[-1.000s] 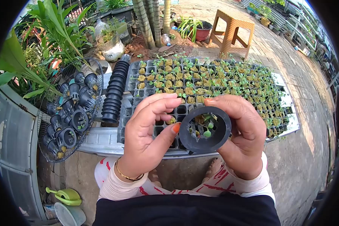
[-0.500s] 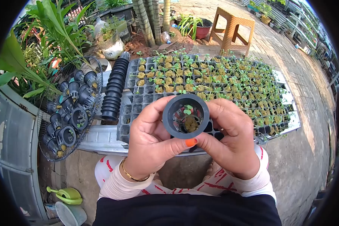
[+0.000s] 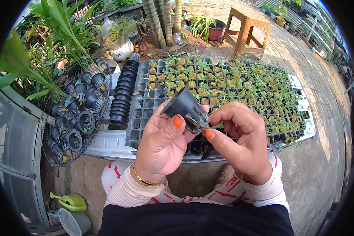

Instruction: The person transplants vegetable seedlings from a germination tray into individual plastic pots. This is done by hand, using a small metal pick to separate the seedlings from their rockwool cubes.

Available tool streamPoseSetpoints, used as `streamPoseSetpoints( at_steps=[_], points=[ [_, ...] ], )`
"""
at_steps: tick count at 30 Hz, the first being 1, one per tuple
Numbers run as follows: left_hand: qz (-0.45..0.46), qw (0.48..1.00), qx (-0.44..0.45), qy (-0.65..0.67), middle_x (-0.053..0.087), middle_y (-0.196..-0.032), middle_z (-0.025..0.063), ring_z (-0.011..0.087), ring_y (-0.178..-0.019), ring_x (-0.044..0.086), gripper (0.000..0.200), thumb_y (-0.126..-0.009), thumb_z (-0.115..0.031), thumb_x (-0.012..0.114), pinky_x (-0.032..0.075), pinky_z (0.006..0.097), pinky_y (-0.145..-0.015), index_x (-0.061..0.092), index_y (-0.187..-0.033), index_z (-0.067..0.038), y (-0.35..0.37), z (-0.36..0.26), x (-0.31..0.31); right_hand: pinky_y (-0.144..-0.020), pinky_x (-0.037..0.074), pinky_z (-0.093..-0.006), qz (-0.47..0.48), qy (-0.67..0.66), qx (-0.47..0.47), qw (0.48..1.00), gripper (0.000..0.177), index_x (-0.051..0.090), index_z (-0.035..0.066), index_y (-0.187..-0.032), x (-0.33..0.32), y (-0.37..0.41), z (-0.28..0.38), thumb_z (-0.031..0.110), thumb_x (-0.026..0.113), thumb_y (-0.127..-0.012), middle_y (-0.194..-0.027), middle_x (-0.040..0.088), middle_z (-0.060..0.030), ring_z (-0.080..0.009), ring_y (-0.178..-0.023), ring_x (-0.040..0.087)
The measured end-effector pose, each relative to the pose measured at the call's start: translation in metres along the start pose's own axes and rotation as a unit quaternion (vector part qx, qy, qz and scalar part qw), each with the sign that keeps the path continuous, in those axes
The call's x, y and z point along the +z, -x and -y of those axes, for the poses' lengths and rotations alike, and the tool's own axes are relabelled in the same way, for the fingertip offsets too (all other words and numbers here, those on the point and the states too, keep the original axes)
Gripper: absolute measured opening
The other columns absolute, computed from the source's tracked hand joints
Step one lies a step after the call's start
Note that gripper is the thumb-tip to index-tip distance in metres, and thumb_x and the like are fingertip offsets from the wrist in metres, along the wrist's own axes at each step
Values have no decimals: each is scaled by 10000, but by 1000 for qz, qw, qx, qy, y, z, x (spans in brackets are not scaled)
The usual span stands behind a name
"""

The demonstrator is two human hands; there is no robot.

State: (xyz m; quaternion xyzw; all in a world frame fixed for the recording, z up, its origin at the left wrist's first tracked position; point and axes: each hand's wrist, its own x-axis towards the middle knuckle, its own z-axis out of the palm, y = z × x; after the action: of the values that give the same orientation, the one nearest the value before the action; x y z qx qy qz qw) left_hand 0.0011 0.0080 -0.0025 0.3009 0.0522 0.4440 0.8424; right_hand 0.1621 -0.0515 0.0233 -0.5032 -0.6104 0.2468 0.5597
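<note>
My left hand [image 3: 159,143] is closed around a black net pot [image 3: 185,112], which lies tilted with its slotted base pointing down to the right. The thumb presses on the pot's side. At that base, the thumb and forefinger of my right hand [image 3: 240,141] pinch a small yellowish tip [image 3: 207,126] that sticks out of the bottom. The pot's inside and its seedling are turned out of sight. Behind both hands lie black seedling trays [image 3: 147,103] with many green sprouts in brownish plugs, some cells bare.
A wire basket [image 3: 47,147] at left holds several net pots, some with seedlings. A stack of nested black pots [image 3: 124,92] lies beside the trays on a metal surface [image 3: 108,143]. A woven-pattern stool [image 3: 247,29] stands behind; a green watering can [image 3: 72,202] sits lower left.
The pot has turned from mouth-up to lying on its side. My right hand has shifted from the rim to its base, while my left hand now carries the pot.
</note>
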Motion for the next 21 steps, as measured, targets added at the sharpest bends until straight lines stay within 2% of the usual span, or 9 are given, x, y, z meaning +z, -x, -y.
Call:
streamPoseSetpoints(
  at_steps=[5,10,13,16,19,21],
  points=[
    [-18,1000,4,-5,565,-1179,161,303,-1188,514,507,-860,-132,659,442,435,-986,405,-1282,-11,1,6,3,-515,372,-269,-15,13,-9,1000,117,616,3,-778,2,0,-2,43,678,-687,-713,584,-71,-157,-591,499],
    [-47,999,13,-3,561,-1183,155,311,-1190,513,537,-832,-96,688,446,438,-983,397,-1277,-13,3,13,5,-555,417,-325,-42,122,-106,986,121,594,-15,-752,4,2,0,-17,668,-656,-686,581,-109,-241,-622,552],
    [-54,998,27,-2,560,-1186,157,318,-1183,521,552,-816,-86,703,447,446,-984,400,-1271,-13,3,13,5,-561,424,-328,-33,111,-125,985,126,598,-11,-756,3,2,2,-24,673,-656,-708,590,-111,-243,-637,561],
    [-13,997,69,-22,559,-1190,157,319,-1167,535,579,-796,-70,720,455,450,-977,395,-1272,-16,3,12,6,-567,428,-322,-4,68,-119,991,150,613,-17,-788,-1,3,6,-10,686,-656,-732,597,-122,-247,-649,568],
    [-8,988,119,-94,554,-1199,158,300,-1164,541,635,-759,-62,753,462,441,-972,384,-1274,-14,2,7,10,-583,439,-312,48,80,-96,991,208,627,-19,-850,-14,0,12,27,706,-663,-779,611,-131,-246,-676,574],
    [0,955,186,-229,565,-1190,152,327,-1167,534,753,-694,-93,810,431,451,-1005,373,-1300,-3,0,7,2,-598,447,-315,34,74,-82,993,268,630,-21,-902,-25,1,19,47,719,-658,-814,616,-140,-252,-706,579]
  ],
)
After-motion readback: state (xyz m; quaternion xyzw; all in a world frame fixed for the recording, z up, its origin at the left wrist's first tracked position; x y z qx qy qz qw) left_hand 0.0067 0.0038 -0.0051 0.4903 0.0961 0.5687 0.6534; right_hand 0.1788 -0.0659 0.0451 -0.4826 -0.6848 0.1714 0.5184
